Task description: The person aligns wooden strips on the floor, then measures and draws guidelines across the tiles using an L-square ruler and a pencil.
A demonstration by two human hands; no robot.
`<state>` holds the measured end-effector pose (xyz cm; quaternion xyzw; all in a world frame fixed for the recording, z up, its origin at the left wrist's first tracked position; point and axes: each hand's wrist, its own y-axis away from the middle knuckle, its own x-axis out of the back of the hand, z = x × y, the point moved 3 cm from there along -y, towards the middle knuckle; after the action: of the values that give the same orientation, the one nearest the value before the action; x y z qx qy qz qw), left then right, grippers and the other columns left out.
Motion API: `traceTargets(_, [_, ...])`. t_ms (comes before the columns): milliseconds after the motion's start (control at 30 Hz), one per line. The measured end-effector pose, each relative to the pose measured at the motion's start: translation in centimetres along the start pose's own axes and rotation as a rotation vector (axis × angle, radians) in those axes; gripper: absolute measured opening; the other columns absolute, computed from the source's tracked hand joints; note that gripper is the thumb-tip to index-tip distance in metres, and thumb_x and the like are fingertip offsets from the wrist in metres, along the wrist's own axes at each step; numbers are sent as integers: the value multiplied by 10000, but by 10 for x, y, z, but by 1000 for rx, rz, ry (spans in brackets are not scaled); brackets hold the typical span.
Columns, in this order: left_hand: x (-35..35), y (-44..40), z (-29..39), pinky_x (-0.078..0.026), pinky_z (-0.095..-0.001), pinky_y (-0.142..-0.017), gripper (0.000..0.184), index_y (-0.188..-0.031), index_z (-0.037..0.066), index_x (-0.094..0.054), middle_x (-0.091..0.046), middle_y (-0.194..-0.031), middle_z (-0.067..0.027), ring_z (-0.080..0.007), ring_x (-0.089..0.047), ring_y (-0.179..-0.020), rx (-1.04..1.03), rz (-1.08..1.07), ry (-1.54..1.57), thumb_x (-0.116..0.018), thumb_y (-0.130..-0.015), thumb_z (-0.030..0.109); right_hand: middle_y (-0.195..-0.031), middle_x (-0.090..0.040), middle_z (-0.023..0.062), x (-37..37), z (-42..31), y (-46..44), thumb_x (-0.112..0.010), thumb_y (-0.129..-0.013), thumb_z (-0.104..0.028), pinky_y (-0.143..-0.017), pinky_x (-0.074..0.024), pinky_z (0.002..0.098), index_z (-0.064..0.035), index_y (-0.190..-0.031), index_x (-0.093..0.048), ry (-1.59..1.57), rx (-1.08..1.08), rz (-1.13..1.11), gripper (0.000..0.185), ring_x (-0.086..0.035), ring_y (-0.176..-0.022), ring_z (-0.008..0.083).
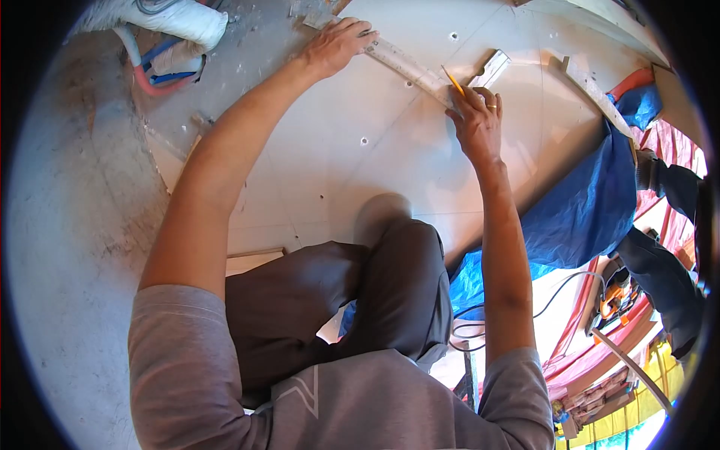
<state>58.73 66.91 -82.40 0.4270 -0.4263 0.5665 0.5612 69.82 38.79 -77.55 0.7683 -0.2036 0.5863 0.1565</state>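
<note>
A long, clear-looking ruler [405, 66] lies slantwise across the pale board [322, 161]. My left hand [337, 49] is closed over the ruler toward its upper-left end, with the fingers curled at its edge. At the ruler's other end, my right hand [478, 120] grips a yellow pencil [452, 79], its tip pointing up and to the left. The right fingertips are close to the ruler; whether they touch it I cannot tell. Just beyond that hand is a short white-and-silver tool [491, 69], whose kind I cannot make out. Faint lines and small screw spots mark the board.
A wrapped white pipe [184, 22] and red and blue tubes [161, 84] stand at upper left. Blue tarpaulin [577, 202] hangs along the board's right edge. Another person's dark-clothed legs [660, 281] are at far right, near a black cable [540, 311] and orange tools [619, 300].
</note>
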Motion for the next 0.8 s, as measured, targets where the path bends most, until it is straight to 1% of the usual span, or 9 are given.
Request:
traceTargets(67, [-3, 0, -1, -390, -389, -1046, 418, -1277, 135, -575, -523, -1319, -55, -241, -450, -1265, -3, 15, 6, -624, -862, 122, -1192, -601, 9, 0, 0, 1, -728, -770, -177, -1076, -310, 551, -136, -1218, -622, -2, 8, 5, 462, -481, -1175, 267])
traceTargets(167, [-3, -1, 0, -401, -371, -1049, 470, -1304, 131, -558, -535, -1316, -110, -285, -456, -1267, 12, -7, 24, -651, -845, 96, -1180, -604, 9, 2, 0, 0, -729, -770, -180, -1076, -309, 551, -136, -1216, -625, 2, 17, 8, 460, -487, -1163, 267])
traceTargets(200, [-3, 0, 0, -401, -369, -1051, 470, -1304, 130, -558, -534, -1316, -110, -286, -456, -1267, 10, -6, 33, -651, -845, 95, -1178, -604, 9, 2, -1, -1, -729, -769, -181, -1076, -308, 551, -136, -1214, -627, 2, 21, 6, 459, -489, -1160, 267])
traceTargets(300, [-3, 1, -1, -402, -366, -1053, 469, -1301, 127, -560, -534, -1315, -111, -287, -455, -1267, 6, -3, 43, -653, -843, 90, -1191, -614, 48, 4, -2, -1, -744, -768, -166, -1061, -325, 553, -129, -1216, -634, -13, 21, -4, 463, -514, -1138, 287])
traceTargets(667, [-4, -2, -1, -408, -373, -1045, 445, -1284, 122, -579, -541, -1298, -125, -293, -463, -1254, 8, -23, 32, -654, -846, 99, -1176, -619, 48, 2, -2, 0, -751, -765, -192, -1058, -322, 564, -139, -1210, -641, 13, 32, -3, 462, -521, -1118, 288])
traceTargets(800, [-5, -7, -3, -407, -379, -1045, 418, -1268, 111, -592, -529, -1299, -126, -290, -457, -1255, 11, -78, 5, -652, -856, 139, -1187, -616, 46, 2, -1, -1, -746, -772, -197, -1056, -322, 566, -142, -1214, -638, 22, 41, -21, 459, -521, -1121, 290])
